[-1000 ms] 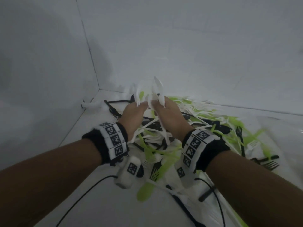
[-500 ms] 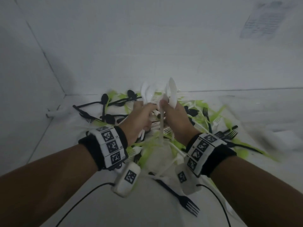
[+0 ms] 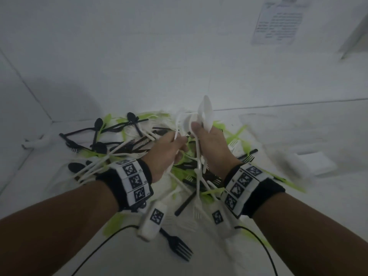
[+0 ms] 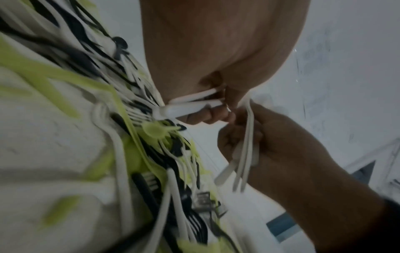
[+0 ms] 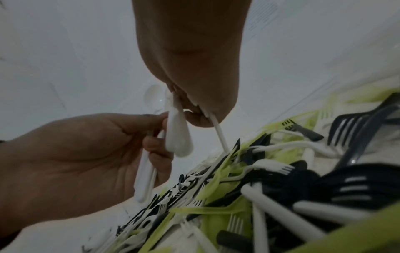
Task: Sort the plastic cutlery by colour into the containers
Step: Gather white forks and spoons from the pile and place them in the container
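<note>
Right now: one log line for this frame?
left hand: grips white cutlery | right hand: grips white spoons | both raised over mixed cutlery pile | containers: blurred at right

You have smooth, slightly glossy white plastic spoons (image 3: 206, 111) at 12 o'clock above the heap of plastic cutlery (image 3: 127, 148). At 6 o'clock lies a matt black plastic fork (image 3: 179, 249). Your wristbands (image 3: 111, 188) look like black cloth. A paper sheet (image 3: 276, 22) hangs at 1 o'clock on the smooth white wall (image 3: 139, 46).
</note>
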Tool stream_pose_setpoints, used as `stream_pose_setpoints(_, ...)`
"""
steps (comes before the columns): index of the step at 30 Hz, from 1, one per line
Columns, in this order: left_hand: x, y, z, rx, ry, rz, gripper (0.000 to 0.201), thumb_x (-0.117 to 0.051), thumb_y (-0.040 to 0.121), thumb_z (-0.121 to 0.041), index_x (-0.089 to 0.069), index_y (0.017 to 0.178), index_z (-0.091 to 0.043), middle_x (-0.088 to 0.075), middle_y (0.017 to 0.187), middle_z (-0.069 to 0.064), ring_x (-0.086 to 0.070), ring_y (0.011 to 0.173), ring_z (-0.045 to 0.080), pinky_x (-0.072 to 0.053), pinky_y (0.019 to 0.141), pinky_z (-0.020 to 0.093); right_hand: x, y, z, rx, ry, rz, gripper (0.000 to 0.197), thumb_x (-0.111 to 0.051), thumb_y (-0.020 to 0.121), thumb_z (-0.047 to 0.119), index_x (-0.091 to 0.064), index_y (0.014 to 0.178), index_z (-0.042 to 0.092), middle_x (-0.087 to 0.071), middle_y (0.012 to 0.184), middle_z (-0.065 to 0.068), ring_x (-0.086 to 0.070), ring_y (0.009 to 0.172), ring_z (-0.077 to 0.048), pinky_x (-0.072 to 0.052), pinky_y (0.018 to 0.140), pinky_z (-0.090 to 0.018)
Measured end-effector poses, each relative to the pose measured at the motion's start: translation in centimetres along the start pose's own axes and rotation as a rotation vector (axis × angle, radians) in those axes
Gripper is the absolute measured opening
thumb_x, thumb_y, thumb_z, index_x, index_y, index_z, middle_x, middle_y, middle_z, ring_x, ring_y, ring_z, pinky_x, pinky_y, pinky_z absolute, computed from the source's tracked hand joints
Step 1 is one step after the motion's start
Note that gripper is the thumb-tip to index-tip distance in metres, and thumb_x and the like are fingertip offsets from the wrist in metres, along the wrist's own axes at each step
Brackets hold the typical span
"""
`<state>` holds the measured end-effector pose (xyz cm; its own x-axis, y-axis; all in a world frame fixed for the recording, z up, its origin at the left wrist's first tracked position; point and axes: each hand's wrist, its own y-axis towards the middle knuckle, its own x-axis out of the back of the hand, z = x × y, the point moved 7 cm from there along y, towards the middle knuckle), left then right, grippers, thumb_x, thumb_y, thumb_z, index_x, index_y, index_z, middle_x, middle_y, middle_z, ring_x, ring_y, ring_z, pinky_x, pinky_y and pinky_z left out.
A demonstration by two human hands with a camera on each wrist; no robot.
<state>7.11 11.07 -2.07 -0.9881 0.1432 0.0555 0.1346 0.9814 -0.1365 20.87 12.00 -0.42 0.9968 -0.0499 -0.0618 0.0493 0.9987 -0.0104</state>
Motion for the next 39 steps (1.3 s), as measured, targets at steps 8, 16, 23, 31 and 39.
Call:
stream_pose_setpoints(8,-8.6,-1.4,-0.8,-0.027,0.169,0.06,0.028,-0.045,0.11,-0.026,-0.063,0.097,-0.008,-0.066,0.078,0.006,-0.063,0.07,0.021,-0.056,0.07,0.035,5.1,-0.6,-1.6,-0.08,0.143,0.134,0.03,-0.046,0.109,0.021,-0.056,0.112,-0.007,-0.051,0.056,-0.011,-0.041,0.039,-0.024,-0.04,0.041,-0.031)
stream_pose_setpoints(16,-10.3,-2.3,0.7,0.05,0.188,-0.058,0.039,-0.041,0.11,-0.037,-0.071,0.11,-0.011,-0.074,0.104,0.009,-0.067,0.076,0.016,-0.053,0.067,0.02,11.1,-0.3,-1.9,-0.083,0.075,-0.017,0.031,-0.059,0.103,0.032,-0.069,0.1,0.003,-0.062,0.087,-0.014,-0.062,0.079,-0.029,-0.057,0.074,-0.053)
stream_pose_setpoints(23,-11.7,-2.4,0.5,0.029,0.482,0.194,0.054,-0.04,0.108,-0.047,-0.063,0.115,0.002,-0.062,0.102,0.023,-0.06,0.09,0.026,-0.044,0.081,0.037,10.3,-1.0,-2.5,-0.101,0.106,0.012,0.023,-0.059,0.105,0.027,-0.07,0.11,0.008,-0.071,0.087,-0.008,-0.07,0.081,-0.024,-0.059,0.069,-0.038)
stream_pose_setpoints(31,-9.1,-3.1,0.1,0.01,0.6,0.23,0.05,-0.042,0.107,-0.046,-0.057,0.097,0.0,-0.047,0.105,0.011,-0.048,0.104,0.024,-0.04,0.089,0.028,6.9,-2.1,-2.7,-0.186,0.23,0.143,0.027,-0.063,0.103,0.028,-0.071,0.108,0.002,-0.073,0.082,-0.011,-0.072,0.079,-0.024,-0.059,0.069,-0.035)
stream_pose_setpoints(39,-4.3,-2.5,-1.7,0.039,0.239,0.087,0.035,-0.075,0.084,-0.042,-0.06,0.103,-0.016,-0.063,0.093,0.001,-0.062,0.086,0.018,-0.052,0.099,0.051,4.9,-2.1,-2.3,-0.191,0.38,0.246,0.024,-0.072,0.096,0.018,-0.068,0.108,-0.002,-0.072,0.098,-0.02,-0.071,0.092,-0.033,-0.061,0.081,-0.041)
